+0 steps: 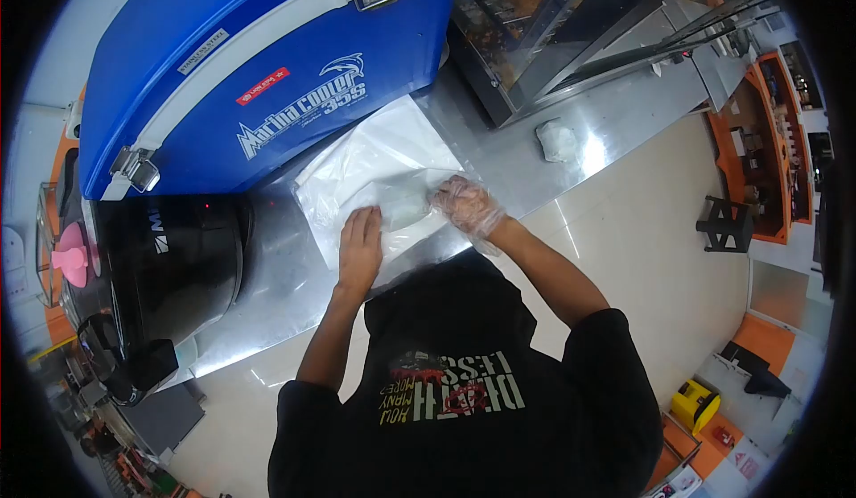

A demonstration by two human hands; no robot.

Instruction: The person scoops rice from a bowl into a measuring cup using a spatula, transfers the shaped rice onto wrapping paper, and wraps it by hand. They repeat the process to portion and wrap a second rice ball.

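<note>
A stack of white wrapping paper (379,148) lies on the metal counter. At its near side is a partly folded sheet of wrapping paper (406,202) with a rounded bulge; whatever is inside is hidden. My left hand (360,246) is bare, its bent fingers gripping the left end of this folded sheet. On the opposite end, my right hand (468,205) wears a loose clear plastic glove, and its curled fingers pinch the paper. A white wrapped packet (557,140) sits farther right on the counter, apart from both hands.
A large blue cooler (267,79) stands behind the paper. To the left is a glossy black appliance (178,266). A glass display case (526,34) occupies the back right of the metal counter (276,275). A black stool (722,224) stands on the floor at right.
</note>
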